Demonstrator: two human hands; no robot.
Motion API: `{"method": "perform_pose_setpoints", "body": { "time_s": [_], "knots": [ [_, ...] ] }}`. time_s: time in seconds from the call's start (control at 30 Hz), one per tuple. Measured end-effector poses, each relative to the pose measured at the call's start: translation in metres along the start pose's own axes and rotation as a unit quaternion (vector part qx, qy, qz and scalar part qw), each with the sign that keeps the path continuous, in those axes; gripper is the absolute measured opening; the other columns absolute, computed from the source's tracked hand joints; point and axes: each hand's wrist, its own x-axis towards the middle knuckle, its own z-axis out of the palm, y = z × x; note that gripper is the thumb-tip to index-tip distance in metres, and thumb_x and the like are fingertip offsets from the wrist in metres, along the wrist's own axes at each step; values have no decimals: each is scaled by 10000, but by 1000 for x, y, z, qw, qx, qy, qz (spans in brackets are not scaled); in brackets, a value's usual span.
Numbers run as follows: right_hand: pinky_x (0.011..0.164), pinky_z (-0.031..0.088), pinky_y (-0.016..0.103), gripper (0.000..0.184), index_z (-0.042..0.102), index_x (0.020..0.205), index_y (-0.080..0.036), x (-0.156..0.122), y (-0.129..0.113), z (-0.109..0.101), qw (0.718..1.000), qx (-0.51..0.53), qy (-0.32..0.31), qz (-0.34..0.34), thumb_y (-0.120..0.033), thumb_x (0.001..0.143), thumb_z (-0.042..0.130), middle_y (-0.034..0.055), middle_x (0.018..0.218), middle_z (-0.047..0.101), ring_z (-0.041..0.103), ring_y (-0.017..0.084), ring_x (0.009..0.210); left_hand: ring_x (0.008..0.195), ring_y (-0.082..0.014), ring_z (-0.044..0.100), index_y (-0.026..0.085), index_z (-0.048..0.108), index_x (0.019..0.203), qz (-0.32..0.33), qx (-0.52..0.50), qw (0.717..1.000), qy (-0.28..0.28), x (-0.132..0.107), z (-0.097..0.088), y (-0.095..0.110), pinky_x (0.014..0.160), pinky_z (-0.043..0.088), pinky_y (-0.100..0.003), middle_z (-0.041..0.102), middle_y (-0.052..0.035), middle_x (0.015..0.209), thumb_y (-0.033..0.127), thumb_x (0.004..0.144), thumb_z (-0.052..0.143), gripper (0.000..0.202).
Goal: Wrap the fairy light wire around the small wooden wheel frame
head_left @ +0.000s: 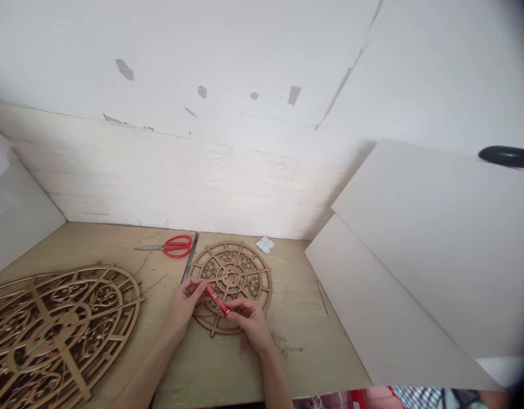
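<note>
A slim red glue tube (217, 299) with white markings is held slantwise between my two hands. My left hand (192, 292) pinches its upper end between thumb and fingers. At its lower, white-tipped end, my right hand (247, 318) is closed with thumb and fingers. Both hands are over the near part of a round gold-brown openwork disc (240, 246), which lies flat on the table. Scrollwork and a ringed centre show in the disc; my hands cover part of its lower edge.
Red-handled scissors (177, 246) lie left of the disc, beside a table seam. Several similar openwork discs (112, 284) are stacked at the left. A small white packet (265, 244) lies near the wall. A thin stick (323, 297) rests beside pale panels (394, 301) on the right.
</note>
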Motion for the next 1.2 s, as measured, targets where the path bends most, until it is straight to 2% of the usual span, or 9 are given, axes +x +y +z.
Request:
{"method": "perform_pose_setpoints", "body": {
  "time_s": [0.23,0.57,0.8,0.93,1.2],
  "knots": [
    [809,520,344,292,793,857,-240,0,0,-1,1000,-9,5,-1,-389,616,865,39,824,764,682,204,792,640,-190,682,144,652,730,-9,-10,1000,8,0,2,2,598,593,-294,724,-69,719,569,512,853,518],
    [780,514,315,244,799,860,-250,0,-1,1,1000,-7,-5,-2,-346,643,854,29,824,759,673,186,775,674,-198,691,143,652,751,1,-2,1000,8,0,-1,-1,630,599,-308,731,-82,750,572,562,831,502],
    [796,522,339,258,792,857,-246,0,0,2,1000,-9,-8,-5,-370,641,858,37,831,762,684,200,787,653,-197,685,146,641,731,-5,5,1000,14,0,0,1,607,594,-304,720,-76,730,583,520,840,525],
    [815,523,352,270,789,868,-243,0,-2,3,1000,-12,-7,2,-379,643,855,38,838,762,685,208,805,655,-198,688,149,647,744,-3,10,1000,9,0,0,1,618,595,-307,725,-77,742,581,546,829,509],
    [788,519,319,259,795,856,-248,4,-3,3,1000,6,-9,5,-357,631,861,29,832,763,675,184,768,656,-187,685,154,642,715,-3,-7,1000,18,1,-3,0,599,593,-286,718,-64,728,537,539,855,473]
  ]
}}
